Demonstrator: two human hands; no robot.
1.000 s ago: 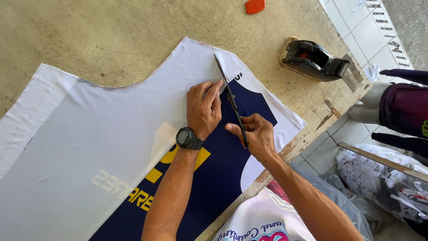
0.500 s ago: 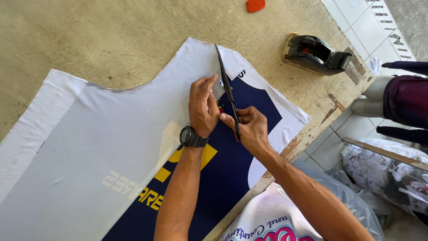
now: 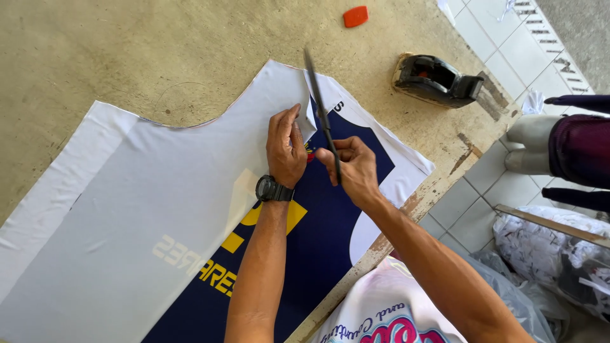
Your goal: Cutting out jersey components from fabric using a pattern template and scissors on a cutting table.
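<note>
A white paper sheet [image 3: 165, 209] lies over dark blue printed fabric [image 3: 330, 228] with yellow lettering on a worn work table [image 3: 127, 57]. My left hand [image 3: 286, 149], with a black wristwatch, pinches and lifts the edge of the white sheet near the fabric's top corner. My right hand [image 3: 352, 168] grips long black scissors [image 3: 321, 114], whose blades point away from me along the cut line beside the lifted edge. The two hands are almost touching.
A black tape dispenser [image 3: 435, 79] sits near the table's right edge, and a small orange piece [image 3: 356, 16] lies at the far side. Right of the table is tiled floor, a person's dark sleeve [image 3: 581, 146] and bags of cloth [image 3: 559, 254].
The scissors have advanced away from me along the sheet. My left hand has moved up with them and now lifts the white edge.
</note>
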